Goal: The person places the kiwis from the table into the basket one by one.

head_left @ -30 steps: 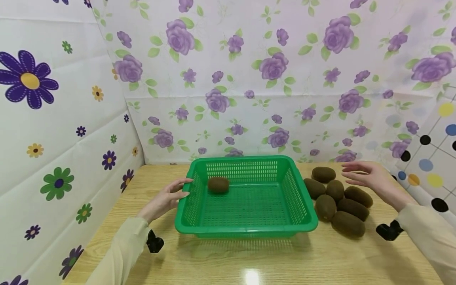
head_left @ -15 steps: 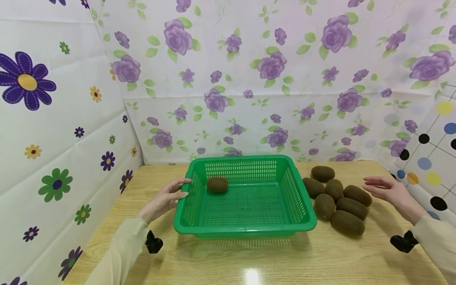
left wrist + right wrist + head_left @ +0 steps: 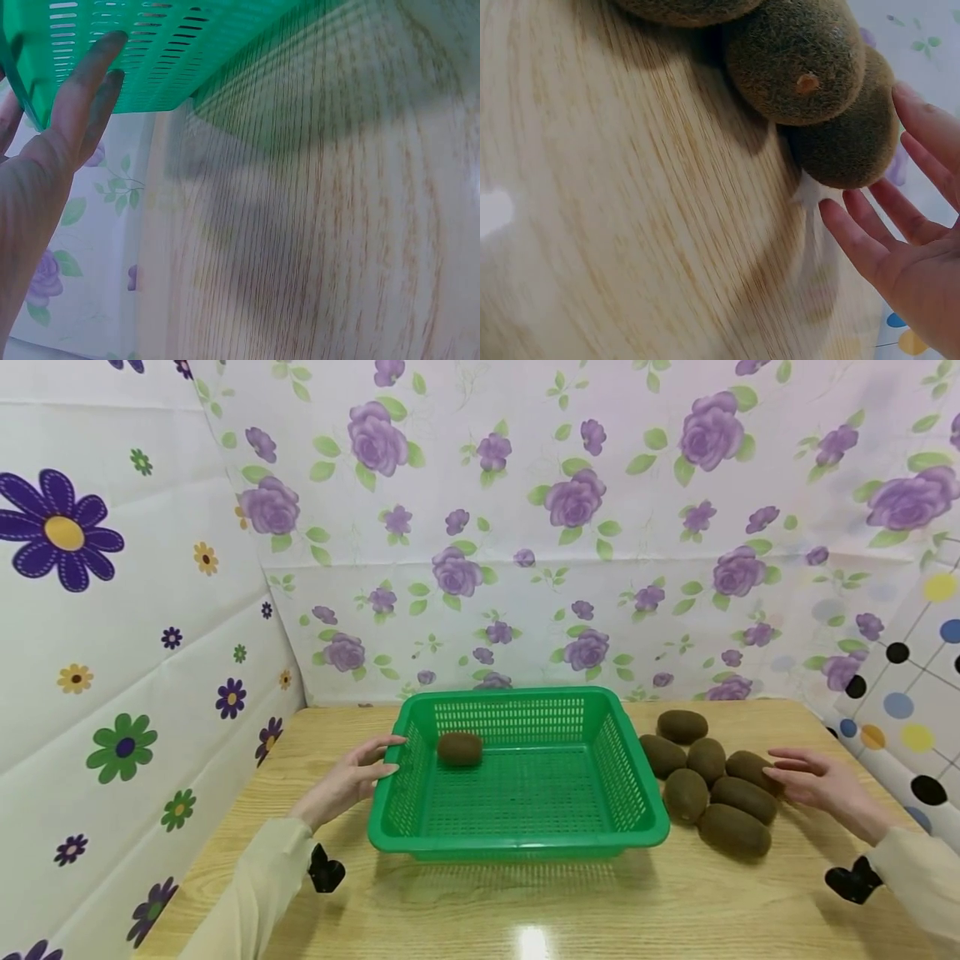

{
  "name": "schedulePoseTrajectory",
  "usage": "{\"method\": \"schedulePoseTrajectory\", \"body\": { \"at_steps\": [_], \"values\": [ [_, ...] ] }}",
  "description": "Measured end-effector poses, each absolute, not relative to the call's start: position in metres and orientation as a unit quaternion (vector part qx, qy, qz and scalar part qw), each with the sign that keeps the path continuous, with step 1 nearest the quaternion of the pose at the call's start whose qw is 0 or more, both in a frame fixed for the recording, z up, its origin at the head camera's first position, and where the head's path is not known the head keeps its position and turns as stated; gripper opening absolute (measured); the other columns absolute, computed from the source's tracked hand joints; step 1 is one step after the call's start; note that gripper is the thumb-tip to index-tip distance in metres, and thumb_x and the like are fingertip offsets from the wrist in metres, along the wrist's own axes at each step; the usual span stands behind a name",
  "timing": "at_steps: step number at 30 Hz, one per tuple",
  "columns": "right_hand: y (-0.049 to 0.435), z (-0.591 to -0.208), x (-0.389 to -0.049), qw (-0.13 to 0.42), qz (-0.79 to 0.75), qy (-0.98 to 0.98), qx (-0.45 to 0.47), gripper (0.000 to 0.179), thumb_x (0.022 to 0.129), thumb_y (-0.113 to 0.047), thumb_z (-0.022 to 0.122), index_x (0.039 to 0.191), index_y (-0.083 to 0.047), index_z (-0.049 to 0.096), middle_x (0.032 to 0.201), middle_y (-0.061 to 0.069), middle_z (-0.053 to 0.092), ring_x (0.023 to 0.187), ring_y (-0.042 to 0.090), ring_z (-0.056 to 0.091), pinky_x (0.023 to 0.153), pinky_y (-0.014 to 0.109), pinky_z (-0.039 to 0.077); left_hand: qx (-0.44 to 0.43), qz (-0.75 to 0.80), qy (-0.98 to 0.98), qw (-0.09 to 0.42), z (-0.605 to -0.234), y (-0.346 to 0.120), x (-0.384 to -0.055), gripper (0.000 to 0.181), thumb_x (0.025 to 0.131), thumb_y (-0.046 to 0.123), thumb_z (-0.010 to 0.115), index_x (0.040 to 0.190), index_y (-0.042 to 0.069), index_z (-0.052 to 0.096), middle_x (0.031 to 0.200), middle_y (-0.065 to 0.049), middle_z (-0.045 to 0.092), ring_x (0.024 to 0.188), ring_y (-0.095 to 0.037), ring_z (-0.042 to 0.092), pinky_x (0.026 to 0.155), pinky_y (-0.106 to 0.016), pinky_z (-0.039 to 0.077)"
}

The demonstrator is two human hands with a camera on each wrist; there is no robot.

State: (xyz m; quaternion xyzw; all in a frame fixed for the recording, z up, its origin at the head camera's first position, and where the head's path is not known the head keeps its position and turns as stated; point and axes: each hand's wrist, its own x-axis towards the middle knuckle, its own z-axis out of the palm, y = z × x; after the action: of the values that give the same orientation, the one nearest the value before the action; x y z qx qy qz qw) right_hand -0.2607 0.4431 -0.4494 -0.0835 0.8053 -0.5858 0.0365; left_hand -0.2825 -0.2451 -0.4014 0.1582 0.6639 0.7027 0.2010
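Observation:
A green plastic basket (image 3: 517, 842) with slotted walls stands mid-table, one brown fuzzy kiwi (image 3: 460, 749) lying in its back left part. My left hand (image 3: 348, 783) grips the basket's left rim; in the left wrist view, fingers (image 3: 88, 94) lie against the outer wall. To the right of the basket, several kiwis sit close together. My right hand (image 3: 828, 789) is at the right end of the rightmost kiwi (image 3: 752, 770), its fingers spread around that end. The right wrist view shows this kiwi (image 3: 847, 142) between thumb and fingers; whether they touch it is hard to tell.
The wooden table (image 3: 465, 910) carries everything. A flowered cloth (image 3: 517, 610) hangs behind it, with another patterned cloth (image 3: 150, 710) along the left side. The nearest kiwi of the group (image 3: 735, 831) lies close to the basket's front right corner.
My right hand has moved right and down from above the back of the kiwi group, then in to the rightmost kiwi's end. The left hand and basket have stayed put.

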Motion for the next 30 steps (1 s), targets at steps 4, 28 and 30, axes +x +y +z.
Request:
{"method": "schedulePoseTrajectory", "body": {
  "at_steps": [4,28,30],
  "values": [
    [0.442,-0.452,-0.263,0.042,-0.585,0.805,-0.082,0.041,0.092,-0.009,0.053,0.132,-0.009,0.044,0.113,-0.011,0.049,0.094,0.0,0.054,0.074,0.03,0.048,0.154,0.704,0.664,0.2,-0.401,-0.244,-0.283,0.048,0.093,0.004,0.048,0.138,0.006,0.03,0.142,-0.012,0.016,0.119,-0.033,0.034,0.091,-0.047,0.035],
    [0.431,-0.45,-0.264,0.049,-0.531,0.845,-0.029,0.053,0.09,-0.024,0.059,0.134,-0.002,0.041,0.114,0.004,0.049,0.089,0.005,0.056,0.074,0.034,0.049,0.158,0.704,0.663,0.201,-0.402,-0.245,-0.282,0.049,0.094,0.005,0.048,0.138,0.005,0.029,0.143,-0.012,0.014,0.121,-0.033,0.031,0.093,-0.047,0.033],
    [0.431,-0.449,-0.263,0.044,-0.527,0.848,-0.025,0.053,0.089,-0.025,0.059,0.134,-0.003,0.041,0.115,0.005,0.049,0.089,0.005,0.056,0.073,0.034,0.049,0.16,0.705,0.661,0.201,-0.402,-0.245,-0.282,0.049,0.093,0.005,0.048,0.138,0.005,0.029,0.143,-0.013,0.015,0.12,-0.035,0.032,0.092,-0.047,0.033]
  ]
}}
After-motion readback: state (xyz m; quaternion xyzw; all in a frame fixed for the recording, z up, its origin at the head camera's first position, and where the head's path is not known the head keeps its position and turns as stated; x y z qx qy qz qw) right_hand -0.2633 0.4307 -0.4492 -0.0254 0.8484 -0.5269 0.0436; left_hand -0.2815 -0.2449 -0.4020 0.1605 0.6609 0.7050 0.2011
